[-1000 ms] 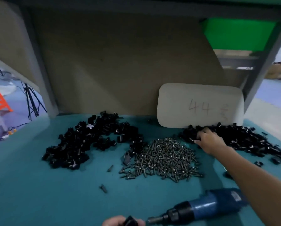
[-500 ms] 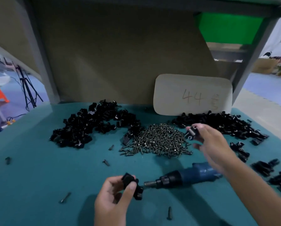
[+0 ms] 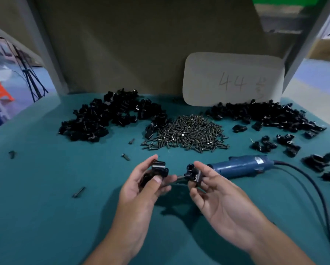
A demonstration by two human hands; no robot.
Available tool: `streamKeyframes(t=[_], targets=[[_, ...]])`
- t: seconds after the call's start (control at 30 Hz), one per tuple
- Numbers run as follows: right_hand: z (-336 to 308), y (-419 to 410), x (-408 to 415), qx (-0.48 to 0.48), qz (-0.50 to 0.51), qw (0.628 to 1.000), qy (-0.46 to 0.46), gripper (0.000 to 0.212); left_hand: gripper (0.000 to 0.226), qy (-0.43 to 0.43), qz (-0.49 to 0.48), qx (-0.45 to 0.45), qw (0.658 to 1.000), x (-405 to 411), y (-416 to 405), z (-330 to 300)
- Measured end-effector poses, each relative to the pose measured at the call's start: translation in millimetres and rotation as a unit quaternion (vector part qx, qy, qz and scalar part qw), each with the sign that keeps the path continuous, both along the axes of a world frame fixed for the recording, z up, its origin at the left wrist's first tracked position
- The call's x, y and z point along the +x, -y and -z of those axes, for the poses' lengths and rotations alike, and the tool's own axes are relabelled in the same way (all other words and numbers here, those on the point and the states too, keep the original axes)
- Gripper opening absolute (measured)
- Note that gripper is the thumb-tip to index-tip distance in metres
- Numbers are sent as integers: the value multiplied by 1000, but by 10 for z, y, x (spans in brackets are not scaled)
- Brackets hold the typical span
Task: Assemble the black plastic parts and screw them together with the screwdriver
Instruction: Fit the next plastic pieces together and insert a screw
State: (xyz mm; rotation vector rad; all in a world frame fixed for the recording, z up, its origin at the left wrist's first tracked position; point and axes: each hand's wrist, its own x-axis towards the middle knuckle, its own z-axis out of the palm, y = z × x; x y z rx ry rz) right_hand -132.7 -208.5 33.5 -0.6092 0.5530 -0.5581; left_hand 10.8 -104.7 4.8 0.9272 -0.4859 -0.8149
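My left hand (image 3: 145, 190) grips a small black plastic part (image 3: 159, 169) between thumb and fingers, above the teal table (image 3: 45, 217). My right hand (image 3: 219, 196) pinches a second black part (image 3: 192, 174) with round holes facing me. A narrow gap separates the two parts at the table's middle. The blue electric screwdriver (image 3: 240, 166) lies on the table just behind my right hand, its tip hidden by my fingers. A heap of metal screws (image 3: 189, 133) sits behind the hands.
Black part piles lie at the back left (image 3: 110, 115) and back right (image 3: 265, 115). Loose screws (image 3: 78, 192) and stray black parts (image 3: 263, 144) dot the table. The screwdriver's cord (image 3: 313, 196) curves down the right side. A white card marked 44 (image 3: 233, 79) leans on the back wall.
My right hand took a black part from the right pile and brought it down to the middle. My left hand rose with its part, and both parts now face each other.
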Motion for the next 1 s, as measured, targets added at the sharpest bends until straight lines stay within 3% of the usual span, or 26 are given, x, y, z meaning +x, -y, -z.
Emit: streamKeyframes(t=[0.1,0.17,0.27,0.37,0.6,0.7,0.83,0.9,1.0], targets=[[12,7,-19,7,-2,1000,20,37,30,-16,4,7,1000,-20,18,-7],[28,6,-29,-10,-10,1000,24,39,28,27,6,33,999,-30,7,-1],[41,-9,-23,-38,-37,998,33,58,30,80,25,60,995,-30,-24,11],[42,-28,-23,-64,-38,997,38,33,34,99,55,51,992,-33,-43,13],[101,-109,-1,-194,-37,979,-52,39,35,56,81,39,994,-16,-48,-33],[114,-146,33,-216,-22,974,-56,26,37,33,109,26,993,-31,-45,-50],[136,-162,15,-303,-14,952,-47,8,31,82,137,37,986,-86,-65,-65],[153,-170,3,-362,-16,929,-80,26,22,101,147,51,983,-93,-73,-54],[156,-156,6,-371,-25,923,-94,39,18,127,137,45,981,-85,-82,-24]])
